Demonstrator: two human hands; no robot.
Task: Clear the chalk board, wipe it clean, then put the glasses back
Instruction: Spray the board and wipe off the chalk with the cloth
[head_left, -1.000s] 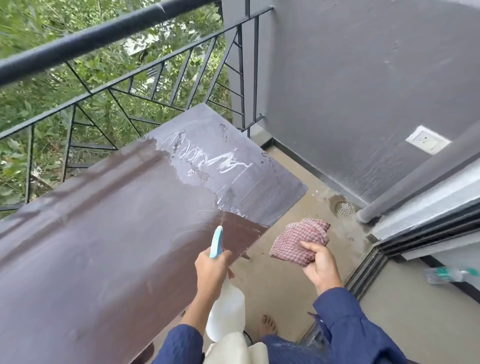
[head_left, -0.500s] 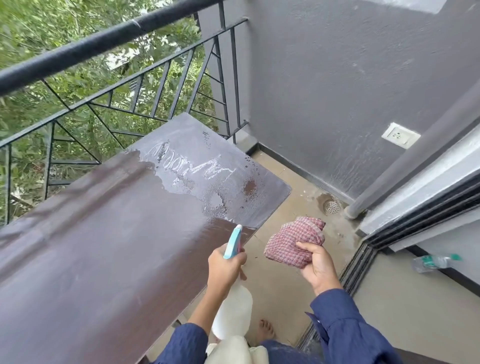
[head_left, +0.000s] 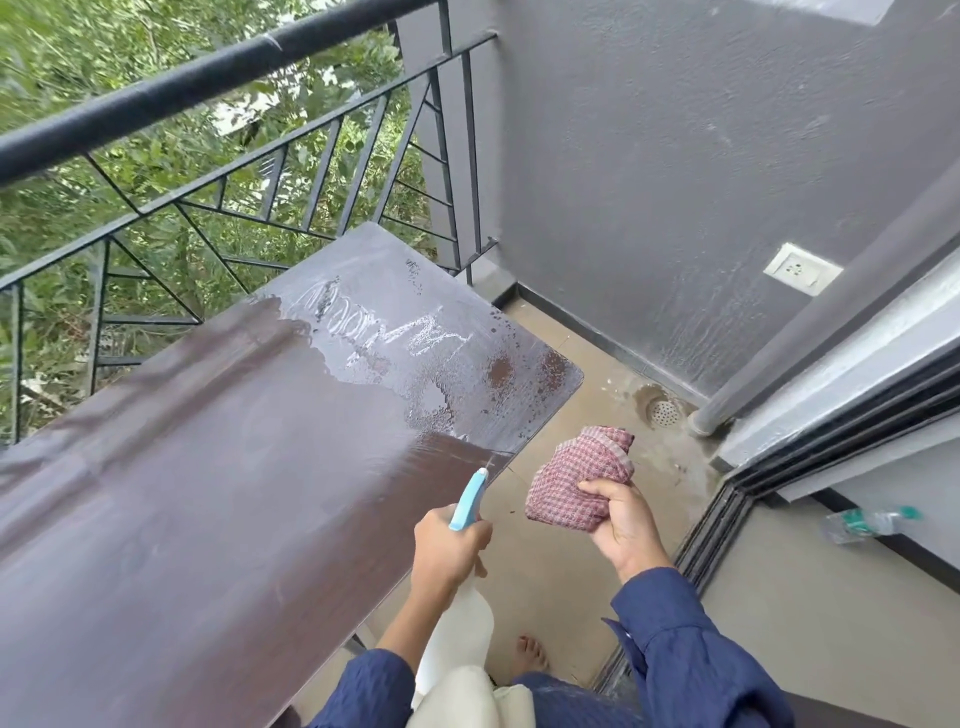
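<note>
Place: a home balcony, high among trees
Edge: black metal railing (head_left: 218, 98) with green foliage (head_left: 78, 47) behind it
Walls: grey textured wall (head_left: 675, 156) with a white socket (head_left: 802, 269)
Floor: tiled, with a round drain (head_left: 665, 411)
Entry: sliding-door track (head_left: 727, 509) on the right

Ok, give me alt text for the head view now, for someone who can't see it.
A person's left hand grips a white spray bottle with a light-blue nozzle, aimed at the wet far end of a long dark-brown board where white chalk writing shows. The right hand holds a bunched red-and-white checked cloth beside the board.
</note>
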